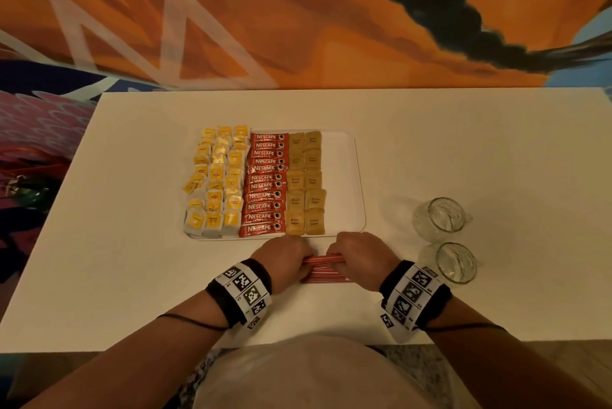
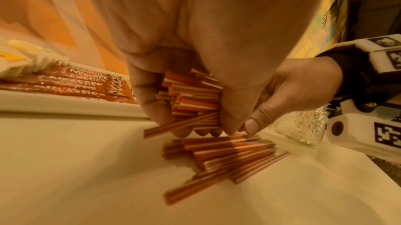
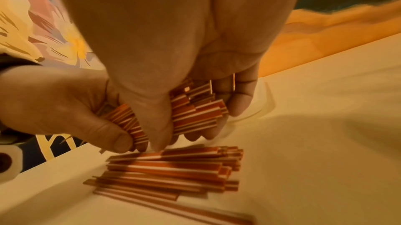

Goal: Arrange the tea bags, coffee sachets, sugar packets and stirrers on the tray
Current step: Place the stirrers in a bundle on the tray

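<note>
White table (image 1: 132, 243): both hands' fingers (image 3: 238, 101) clasp stirrers (image 1: 323, 259).

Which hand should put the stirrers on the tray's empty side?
Probably the right hand. It grips the stirrers on the side nearer the tray's bare right strip; the left hand would reach across.

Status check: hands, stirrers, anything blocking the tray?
Left hand and right hand both grip one stirrer bundle. More stirrers loose on table. Tray right strip bare; nothing blocking.
</note>
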Demonstrator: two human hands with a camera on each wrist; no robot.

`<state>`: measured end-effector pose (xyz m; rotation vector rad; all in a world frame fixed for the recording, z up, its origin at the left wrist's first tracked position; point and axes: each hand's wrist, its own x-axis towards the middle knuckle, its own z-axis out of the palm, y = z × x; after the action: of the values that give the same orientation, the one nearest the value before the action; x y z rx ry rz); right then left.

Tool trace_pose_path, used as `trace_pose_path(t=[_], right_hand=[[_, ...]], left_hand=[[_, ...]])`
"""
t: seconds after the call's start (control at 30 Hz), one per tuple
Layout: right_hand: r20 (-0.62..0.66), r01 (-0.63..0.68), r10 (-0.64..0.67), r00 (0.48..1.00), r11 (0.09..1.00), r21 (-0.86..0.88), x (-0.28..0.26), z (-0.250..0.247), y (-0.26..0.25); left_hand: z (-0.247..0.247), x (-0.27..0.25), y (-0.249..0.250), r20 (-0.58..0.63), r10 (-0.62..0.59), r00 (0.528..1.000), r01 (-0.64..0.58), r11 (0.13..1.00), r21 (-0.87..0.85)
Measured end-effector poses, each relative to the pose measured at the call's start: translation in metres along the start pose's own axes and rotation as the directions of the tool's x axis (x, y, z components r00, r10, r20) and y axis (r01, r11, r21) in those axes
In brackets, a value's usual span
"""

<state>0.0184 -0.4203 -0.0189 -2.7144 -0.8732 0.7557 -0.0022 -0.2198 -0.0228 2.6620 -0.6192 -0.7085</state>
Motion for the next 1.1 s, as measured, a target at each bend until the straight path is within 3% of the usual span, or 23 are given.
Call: trace_pose_path(t=[0.33, 0.43, 0.53, 0.73, 0.93, 1.1], right_hand=[[-0.024, 0.017, -0.014, 1.000, 0.988, 0.150, 0.005, -0.006, 0.010], [-0.041, 0.082, -0.073, 0.996, 0.946, 0.314, 0.006, -0.015, 0.014], [-0.012, 0.073, -0.077, 0.997, 0.860, 0.504, 0.007, -0.031, 0.019], [-0.167, 0.044, 0.100, 0.981, 0.722, 0.691, 0.013, -0.051, 0.019], [-0.213, 0.006, 0.183, 0.960, 0.744, 0.668, 0.023, -0.038, 0.012], [-0.287, 0.008, 0.286, 0.914, 0.694, 0.720, 0.026, -0.033, 0.018]], left_hand=[[-0.003, 0.006, -0.004, 0.035, 0.000, 0.999, 0.000, 1.000, -0.020], [-0.006, 0.007, -0.008, 0.057, 0.027, 0.998, -0.023, 0.998, -0.065], [-0.011, 0.008, -0.011, 0.011, 0.084, 0.996, -0.079, 0.973, -0.216], [-0.026, 0.012, -0.006, -0.081, 0.081, 0.993, -0.105, 0.923, -0.371], [-0.037, 0.020, 0.000, -0.186, 0.012, 0.982, -0.111, 0.842, -0.529], [-0.041, 0.020, -0.006, -0.129, -0.082, 0.988, -0.040, 0.679, -0.733]])
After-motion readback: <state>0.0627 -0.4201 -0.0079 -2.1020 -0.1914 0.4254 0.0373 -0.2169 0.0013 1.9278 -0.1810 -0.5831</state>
